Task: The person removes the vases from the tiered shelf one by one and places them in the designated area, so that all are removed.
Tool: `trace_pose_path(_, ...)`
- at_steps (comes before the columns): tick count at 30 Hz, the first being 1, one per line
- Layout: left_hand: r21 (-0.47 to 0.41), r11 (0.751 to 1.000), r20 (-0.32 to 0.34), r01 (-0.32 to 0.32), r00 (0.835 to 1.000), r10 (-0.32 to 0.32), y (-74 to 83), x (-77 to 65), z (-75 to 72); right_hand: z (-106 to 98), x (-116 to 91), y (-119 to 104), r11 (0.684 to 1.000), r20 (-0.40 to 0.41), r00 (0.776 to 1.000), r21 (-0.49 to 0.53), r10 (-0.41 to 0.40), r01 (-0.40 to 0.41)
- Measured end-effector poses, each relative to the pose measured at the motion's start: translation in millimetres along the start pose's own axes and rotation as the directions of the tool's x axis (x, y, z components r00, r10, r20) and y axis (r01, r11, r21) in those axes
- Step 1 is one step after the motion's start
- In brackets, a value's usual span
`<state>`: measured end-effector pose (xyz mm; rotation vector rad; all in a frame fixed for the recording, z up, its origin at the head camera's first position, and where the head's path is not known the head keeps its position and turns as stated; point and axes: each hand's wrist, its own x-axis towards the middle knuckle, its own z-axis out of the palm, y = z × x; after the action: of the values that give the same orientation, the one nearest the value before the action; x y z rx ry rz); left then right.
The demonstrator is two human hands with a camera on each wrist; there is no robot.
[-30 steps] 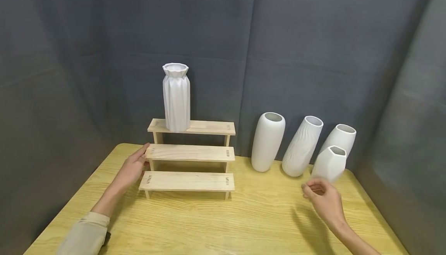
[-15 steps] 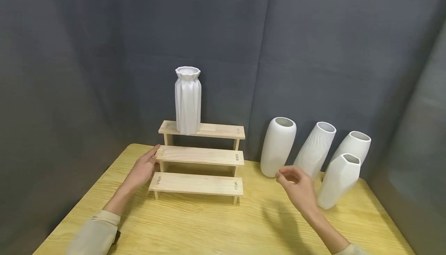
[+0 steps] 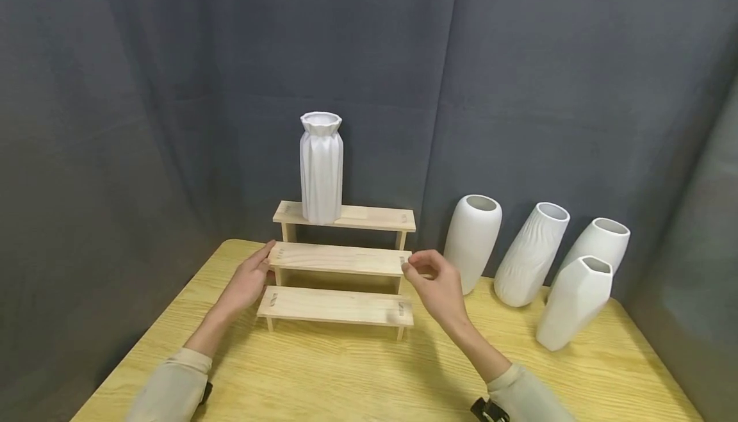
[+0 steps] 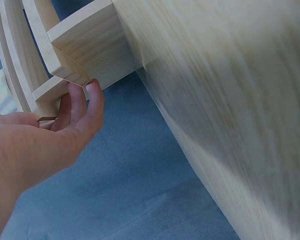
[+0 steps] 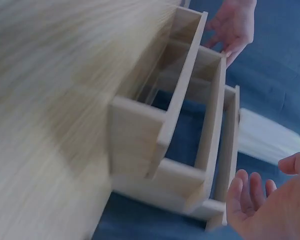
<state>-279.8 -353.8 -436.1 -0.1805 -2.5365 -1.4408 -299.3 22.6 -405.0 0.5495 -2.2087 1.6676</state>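
Observation:
A three-tier wooden display stand stands on the table, one white pleated vase upright on its top tier. My left hand grips the left end of the middle tier; in the left wrist view its fingers curl under that end, with the thumb along the board. At the opposite end, my right hand is right beside the middle tier. The right wrist view shows that hand's fingers loosely bent, thumb apart, and nothing between them.
Right of the stand are several white vases: a smooth rounded one, a wavy-ribbed one, another behind, and a faceted one in front. A dark grey curtain rises behind the yellowish wooden table.
My right hand has left the faceted vase and come leftward to the stand's right end. The faceted vase now stands nearer the front. My left hand keeps its hold; the head view has shifted.

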Motion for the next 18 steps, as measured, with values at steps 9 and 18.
trace_pose_path(9,-0.043,0.998,0.027,0.046,0.999,-0.045,0.3,-4.7,4.8,35.8,20.8,-22.9,0.999,0.07,0.997,0.035,-0.036,0.034)
trace_pose_path(18,-0.04,0.998,0.036,0.058,0.998,-0.057,0.5,-1.9,1.8,70.2,67.7,-37.3,0.991,0.096,0.993,0.119,-0.074,0.062)
